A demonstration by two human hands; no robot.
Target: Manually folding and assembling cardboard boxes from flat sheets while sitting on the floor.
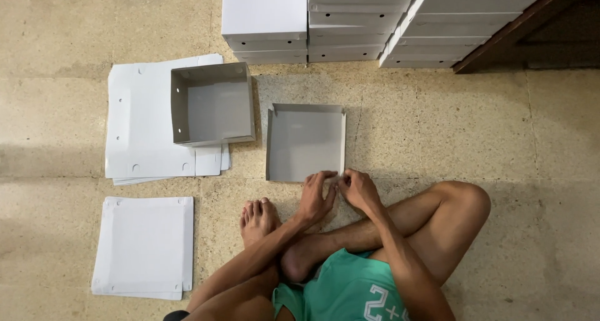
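Two hands, left hand (317, 198) and right hand (358, 189), pinch the near corner of a shallow grey cardboard tray (305, 142). It lies on the speckled stone floor (437, 133), beside flat white blanks (139, 124).

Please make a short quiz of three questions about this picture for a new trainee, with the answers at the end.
1. True or false: both hands touch the near edge of the shallow grey tray on the floor.
2. Where does the deeper folded box stand? A) on the stack of flat white sheets B) inside the shallow tray C) on the finished white boxes at the top
3. Fill in: a second, smaller pile of flat sheets lies beside the person's bare ____.

Key:
1. True: the left hand and the right hand meet at the tray's near right corner.
2. A
3. foot
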